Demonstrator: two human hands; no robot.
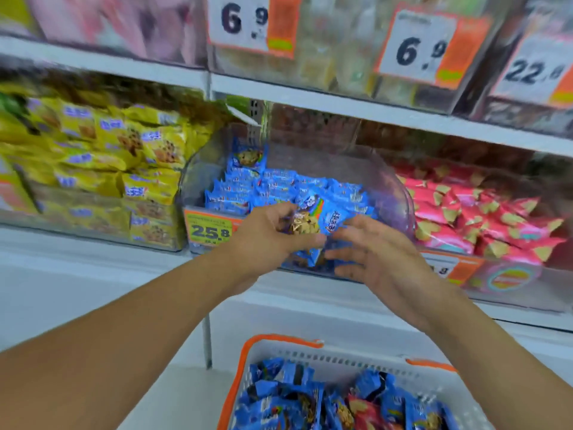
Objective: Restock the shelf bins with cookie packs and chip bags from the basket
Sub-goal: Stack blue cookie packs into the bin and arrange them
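Basket (pixel 248 361): seen lowest in the view, white with orange rim; blue cookie packs (pixel 279 398) are piled inside, with at least one red chip bag (pixel 366 408) among them.
Step in hand: blue packs are judged to be in the course of being placed into the middle bin (pixel 390 187), a clear bin already holding matching blue packs.
Held packs (pixel 313 225): a small bunch of blue cookie packs is gripped over the front edge of the middle bin, just above the price tag (pixel 210 231).
Left hand (pixel 269 237): fingers are curled round the bunch from the left; the forearm is stretched forward and up from the lower left.
Right hand (pixel 372 252): fingers are spread and fairly straight, just beside the bunch on its right; contact cannot be told through the blur.
Next move: the bunch would need to be carried further back over the bin and let go, then the basket reached for again.
Neighbouring bins: yellow packs (pixel 124 156) are stocked on the left, red chip bags (pixel 471 218) on the right, where the basket's red bag is judged to belong.
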